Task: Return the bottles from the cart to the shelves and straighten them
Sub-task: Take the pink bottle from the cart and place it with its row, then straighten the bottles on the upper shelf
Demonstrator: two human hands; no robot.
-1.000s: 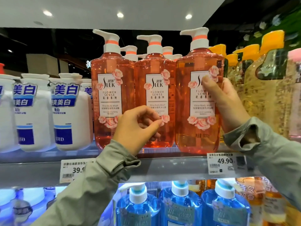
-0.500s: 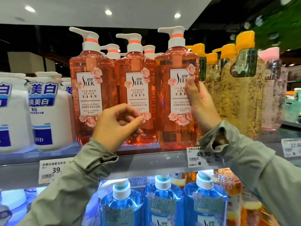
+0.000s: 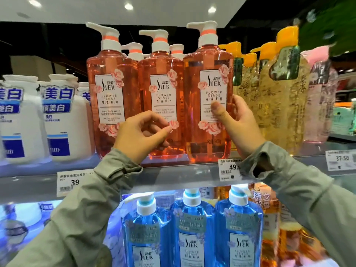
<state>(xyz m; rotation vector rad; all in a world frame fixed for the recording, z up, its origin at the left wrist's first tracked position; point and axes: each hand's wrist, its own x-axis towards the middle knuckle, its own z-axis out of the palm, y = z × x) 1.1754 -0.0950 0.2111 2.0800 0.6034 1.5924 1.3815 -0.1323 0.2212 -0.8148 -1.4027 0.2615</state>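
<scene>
– Pink, see-through plastic: what are the hands on?

– Three tall pump bottles of rose body wash stand in a row on a grey shelf (image 3: 183, 175). The right hand (image 3: 240, 128) grips the right pink bottle (image 3: 210, 70), with the thumb flat across its white paper label and the fingers wrapped round its far side. That bottle stands upright at the shelf's front edge, touching the middle pink bottle (image 3: 163, 70).

– And the other hand?

– The left hand (image 3: 138, 135) hovers in front of the middle pink bottle's lower label. Its fingers are curled in, the thumb tip is close to the forefinger, and nothing is held between them. Whether it touches the bottle, I cannot tell. The two hands are apart.

– What shape are the bottles?

– Flat-fronted, square-shouldered and glossy. Each has a white pump head with a coral ring, nozzle pointing left. The left pink bottle (image 3: 107, 70) stands just left of the left hand.

– What lies around the hands?

– Left of the left hand are rounded, opaque white bottles (image 3: 65, 122) with blue labels. Right of the right hand are golden bottles (image 3: 285, 105) with yellow caps, blurred. Below both wrists, under the shelf, stand clear blue bottles (image 3: 190, 224) with pumps. One paper price tag (image 3: 230, 169) sits on the shelf lip by the right wrist. Both arms wear grey-green cloth sleeves (image 3: 81, 218) with gathered cuffs.
</scene>
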